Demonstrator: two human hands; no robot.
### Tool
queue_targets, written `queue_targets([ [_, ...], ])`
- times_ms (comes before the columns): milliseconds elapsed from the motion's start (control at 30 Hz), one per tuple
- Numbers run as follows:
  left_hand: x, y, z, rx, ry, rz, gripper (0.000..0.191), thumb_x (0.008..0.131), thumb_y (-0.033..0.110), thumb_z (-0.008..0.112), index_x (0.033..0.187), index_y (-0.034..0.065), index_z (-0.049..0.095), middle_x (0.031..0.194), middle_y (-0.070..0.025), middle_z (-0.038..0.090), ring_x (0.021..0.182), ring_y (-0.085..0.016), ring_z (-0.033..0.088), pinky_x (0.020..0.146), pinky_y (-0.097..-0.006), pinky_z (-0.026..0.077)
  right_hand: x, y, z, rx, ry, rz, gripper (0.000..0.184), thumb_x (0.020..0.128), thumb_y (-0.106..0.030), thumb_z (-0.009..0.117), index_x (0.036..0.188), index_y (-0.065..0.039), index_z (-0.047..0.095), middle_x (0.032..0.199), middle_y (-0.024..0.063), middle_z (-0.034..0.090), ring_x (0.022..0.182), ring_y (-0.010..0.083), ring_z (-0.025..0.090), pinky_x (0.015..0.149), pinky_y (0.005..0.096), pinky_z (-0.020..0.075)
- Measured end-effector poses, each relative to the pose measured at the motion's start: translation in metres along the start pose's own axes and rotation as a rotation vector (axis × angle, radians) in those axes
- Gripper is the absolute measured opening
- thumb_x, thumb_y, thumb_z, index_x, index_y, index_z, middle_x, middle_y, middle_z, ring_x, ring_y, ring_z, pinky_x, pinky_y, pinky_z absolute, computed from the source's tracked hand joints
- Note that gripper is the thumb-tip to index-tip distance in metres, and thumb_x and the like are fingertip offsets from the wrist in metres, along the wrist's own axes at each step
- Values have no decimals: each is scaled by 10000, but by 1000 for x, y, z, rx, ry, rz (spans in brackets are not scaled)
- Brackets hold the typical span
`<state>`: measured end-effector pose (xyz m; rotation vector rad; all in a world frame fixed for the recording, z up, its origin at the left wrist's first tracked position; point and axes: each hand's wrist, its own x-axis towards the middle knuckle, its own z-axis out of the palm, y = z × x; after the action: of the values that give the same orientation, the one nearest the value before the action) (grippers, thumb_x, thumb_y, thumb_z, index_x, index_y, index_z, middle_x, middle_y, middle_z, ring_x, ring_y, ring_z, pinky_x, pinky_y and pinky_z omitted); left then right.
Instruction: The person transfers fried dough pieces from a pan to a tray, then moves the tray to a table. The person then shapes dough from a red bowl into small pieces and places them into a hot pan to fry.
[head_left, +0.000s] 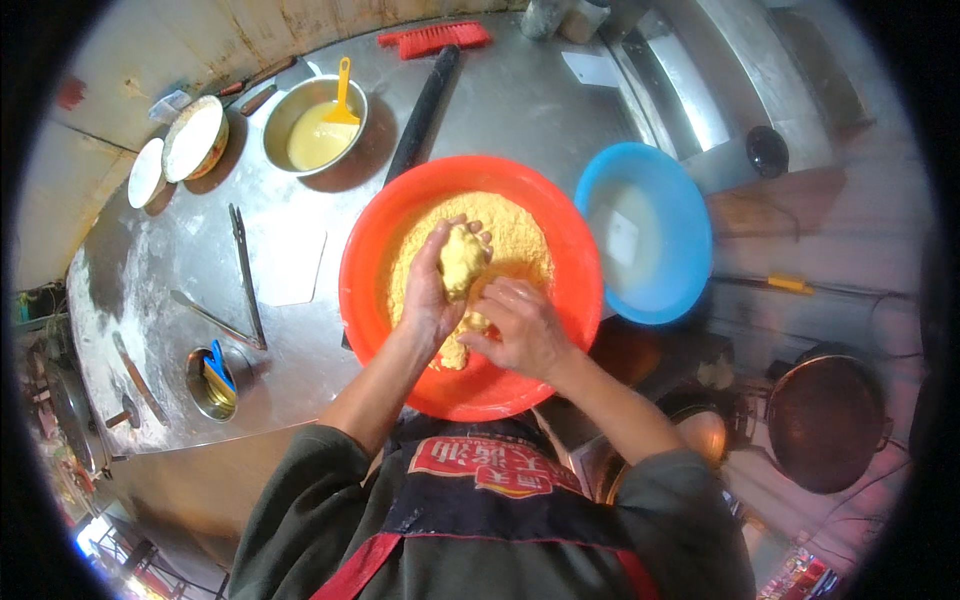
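Over a red-orange plastic basin (358, 300), my left hand (429, 289) cups a rough lump of yellow dough (462, 261). Its fingers curl around the far side of the lump. My right hand (521, 319) is just to the right and nearer to me, palm down with bent fingers. Those fingertips are at small yellow clumps beside the lump; whether they grip any is hidden. Crumbly yellow flour mixture (517, 225) covers much of the basin's bottom, with bare red plastic showing at the near right.
A blue basin (694, 225) of cloudy liquid stands right. Behind lie a dark rolling pin (424, 112) and a red brush (442, 37). Left are a steel bowl (274, 142) with pale yellow liquid and a yellow-handled spreader (343, 90), metal tongs (244, 277) and a metal cup (199, 390).
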<state>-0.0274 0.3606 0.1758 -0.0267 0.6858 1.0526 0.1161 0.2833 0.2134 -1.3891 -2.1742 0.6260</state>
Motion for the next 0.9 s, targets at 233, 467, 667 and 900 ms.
queue_targets([
  [233, -26, -33, 29, 1069, -83, 324, 596, 1085, 384, 426, 1551, 19, 358, 1533, -152, 447, 1435, -251, 402, 1204, -378, 290, 23, 1, 23, 1335, 622, 754, 590, 1047, -482, 473, 1424, -31, 511, 1376, 126, 581, 1251, 277, 563, 1078, 387, 432],
  [467, -38, -16, 47, 792, -133, 401, 653, 1073, 392, 454, 1547, -39, 332, 1613, -215, 326, 1496, -302, 317, 1224, -362, 232, 27, 0, 24, 1189, 460, 488, 701, 1076, -512, 386, 1539, 13, 359, 1548, 143, 424, 1442, 255, 384, 1186, 347, 293],
  [667, -14, -39, 47, 1330, -137, 581, 728, 1064, 379, 458, 1609, 11, 147, 1669, -231, 150, 1560, -316, 114, 1256, -402, 70, 24, -6, 19, 1712, 599, 739, 653, 1082, -529, 367, 1492, -25, 426, 1457, 102, 490, 1339, 204, 473, 1133, 350, 365],
  [900, -43, -22, 63, 578, -302, 433, 633, 1093, 369, 405, 1605, 37, 235, 1618, -186, 319, 1470, -288, 354, 1209, -387, 272, 20, -32, -18, 657, 456, 156, 727, 1075, -425, 438, 1584, 41, 210, 1632, 217, 282, 1536, 297, 233, 1241, 396, 174],
])
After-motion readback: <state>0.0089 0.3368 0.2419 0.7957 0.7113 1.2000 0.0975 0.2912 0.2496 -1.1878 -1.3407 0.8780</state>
